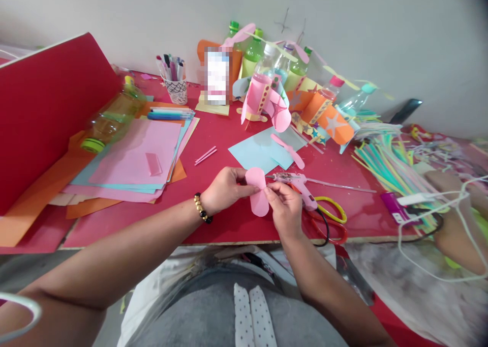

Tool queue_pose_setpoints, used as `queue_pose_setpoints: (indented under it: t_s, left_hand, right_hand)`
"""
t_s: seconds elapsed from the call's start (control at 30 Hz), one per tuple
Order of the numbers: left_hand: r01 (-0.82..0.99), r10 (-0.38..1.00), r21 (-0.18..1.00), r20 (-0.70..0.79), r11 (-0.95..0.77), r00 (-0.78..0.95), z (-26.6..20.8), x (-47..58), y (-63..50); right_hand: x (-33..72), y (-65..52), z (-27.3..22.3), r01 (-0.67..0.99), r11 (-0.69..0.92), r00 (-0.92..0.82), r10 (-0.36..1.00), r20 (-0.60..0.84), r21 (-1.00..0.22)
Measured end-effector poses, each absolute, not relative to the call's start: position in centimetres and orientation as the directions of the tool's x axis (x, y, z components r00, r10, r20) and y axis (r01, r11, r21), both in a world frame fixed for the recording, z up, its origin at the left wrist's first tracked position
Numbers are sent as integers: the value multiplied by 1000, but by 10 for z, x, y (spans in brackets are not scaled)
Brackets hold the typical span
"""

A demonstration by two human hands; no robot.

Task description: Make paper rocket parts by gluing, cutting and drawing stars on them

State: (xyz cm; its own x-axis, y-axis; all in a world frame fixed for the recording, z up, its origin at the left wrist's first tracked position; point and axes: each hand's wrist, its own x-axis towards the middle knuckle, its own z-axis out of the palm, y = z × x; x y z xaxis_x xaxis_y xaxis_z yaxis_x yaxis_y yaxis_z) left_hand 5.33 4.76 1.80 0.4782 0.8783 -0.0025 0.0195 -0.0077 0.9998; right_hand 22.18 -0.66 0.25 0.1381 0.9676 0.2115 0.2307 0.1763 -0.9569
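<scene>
Between my two hands is a pink paper cutout (260, 202) with rounded ends, held over the front of the red table. My left hand (225, 190), with a beaded bracelet at the wrist, pinches its left edge between thumb and fingers. From the other side my right hand (284, 207) pinches the right edge. Just beyond my right hand lies a pink glue gun (305, 190) with a clear glue stick in its back end. Scissors with yellow and red handles (335, 210) lie beside it, partly covered. A pink paper propeller (288, 151) rests on light blue paper (249, 146).
Paper-decorated bottles (260, 90) with propellers stand along the wall. At left are stacked coloured papers (133, 146), a plastic bottle (114, 115) and a pen cup (176, 90). Straws (385, 169), a purple power strip (396, 209) and another person's arm (453, 220) are at right.
</scene>
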Motion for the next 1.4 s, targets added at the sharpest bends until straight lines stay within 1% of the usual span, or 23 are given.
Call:
queue_pose_setpoints:
  t_s: [0.23,0.5,0.87,1.0,1.23,1.4]
  left_hand:
    - [32,877,999,-17,2,480,20,54,48]
    - [90,873,996,-54,12,484,24,52,47]
    - [31,863,996,-86,82,498,25,54,47]
    - [-24,857,993,-85,112,509,24,54,47]
    - [-106,846,982,-77,155,528,21,55,48]
    - [-110,853,979,-90,169,514,21,54,50]
  right_hand:
    - [222,-7,3,225,173,127,971,205,-959]
    - [222,-7,3,225,176,121,971,207,-958]
    - [222,-8,4,275,169,117,971,207,-947]
    - [222,-7,4,277,175,116,970,213,-945]
    - [222,-7,4,253,159,160,966,203,-954]
    - [222,-6,4,272,163,175,961,215,-948]
